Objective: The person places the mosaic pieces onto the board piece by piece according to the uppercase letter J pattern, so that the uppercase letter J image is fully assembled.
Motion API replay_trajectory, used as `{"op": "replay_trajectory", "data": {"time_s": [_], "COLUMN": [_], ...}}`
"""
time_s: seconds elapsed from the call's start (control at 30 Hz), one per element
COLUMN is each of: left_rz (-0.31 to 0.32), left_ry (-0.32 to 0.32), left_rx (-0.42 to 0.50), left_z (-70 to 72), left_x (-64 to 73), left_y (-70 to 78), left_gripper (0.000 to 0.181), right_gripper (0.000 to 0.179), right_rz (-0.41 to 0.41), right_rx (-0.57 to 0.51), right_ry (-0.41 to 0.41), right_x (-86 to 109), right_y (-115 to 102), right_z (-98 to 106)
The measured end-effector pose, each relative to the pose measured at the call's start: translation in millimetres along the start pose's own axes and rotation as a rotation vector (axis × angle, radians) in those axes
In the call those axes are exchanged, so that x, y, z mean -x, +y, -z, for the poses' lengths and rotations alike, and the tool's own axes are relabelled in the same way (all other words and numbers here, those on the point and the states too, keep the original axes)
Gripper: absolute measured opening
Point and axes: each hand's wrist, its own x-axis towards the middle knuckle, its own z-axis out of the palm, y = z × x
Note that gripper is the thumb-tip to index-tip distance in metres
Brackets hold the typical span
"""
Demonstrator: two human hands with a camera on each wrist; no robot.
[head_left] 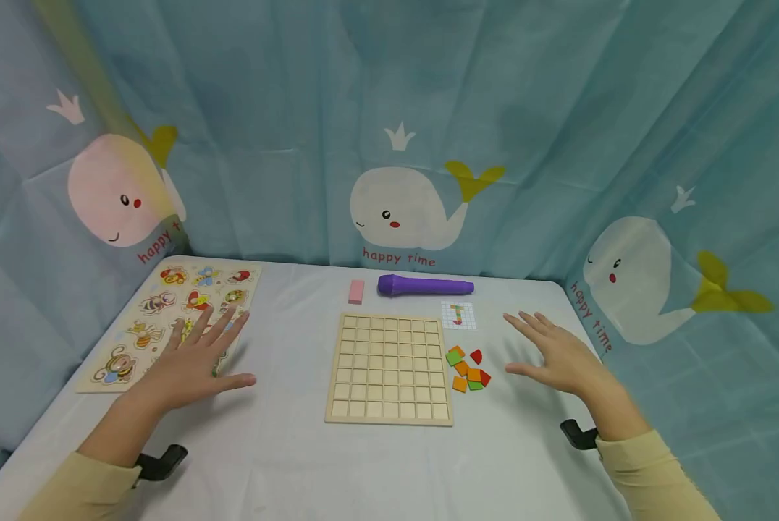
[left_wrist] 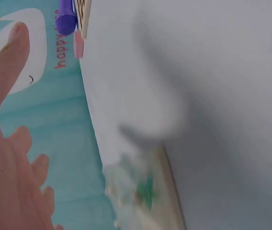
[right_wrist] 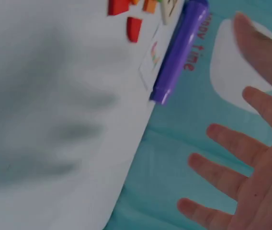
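Note:
My left hand hovers with spread fingers over the near right part of a wooden puzzle board printed with insects and animals. Over the right side of the table, my right hand is held up, fingers apart and nothing in it. Between the hands lies a square wooden grid board with bare cells. Beside its right edge is a loose pile of small pieces: green, orange and red. A small pattern card with a colored figure on a grid lies just behind them.
A purple microphone-shaped object lies along the back of the white table. Left of it is a pink block. A teal curtain with whale prints hangs around the back and sides. Each wrist wears a black mount.

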Motion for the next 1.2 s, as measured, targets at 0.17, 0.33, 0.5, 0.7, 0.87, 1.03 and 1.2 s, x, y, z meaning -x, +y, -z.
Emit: {"op": "replay_trajectory", "data": {"time_s": [0.17, 0.33, 0.5, 0.7, 0.87, 1.03, 1.2], "left_rz": [-0.032, -0.114, -0.174, -0.180, -0.179, -0.191, -0.185], "left_ry": [-0.018, 0.007, -0.011, -0.084, -0.124, -0.128, -0.135], "left_rx": [0.141, 0.256, 0.349, 0.436, 0.430, 0.433, 0.344], "left_z": [-14.4, -35.1, -52.4, -66.9, -78.8, -87.5, -94.1], "left_x": [-23.0, -42.1, -53.7, -70.8, -81.5, -87.9, -88.4], "left_y": [9.6, 18.6, 36.6, 63.3, 74.3, 74.8, 75.7], "left_gripper": [0.112, 0.112, 0.109, 0.108, 0.107, 0.102, 0.102], "right_gripper": [0.088, 0.073, 0.049, 0.040, 0.037, 0.031, 0.025], "right_rz": [-0.008, -0.058, -0.052, -0.045, -0.035, -0.036, -0.030], "right_rx": [-0.074, -0.188, -0.343, -0.462, -0.492, -0.486, -0.501], "right_ry": [-0.016, -0.062, -0.127, -0.185, -0.187, -0.174, -0.153], "right_x": [-12.0, -25.1, -36.0, -37.7, -38.3, -40.9, -46.1], "right_y": [-12.9, -23.4, -27.6, -26.2, -26.9, -25.5, -22.7], "right_z": [-7.1, -19.9, -38.3, -61.4, -71.4, -77.7, -83.0]}}
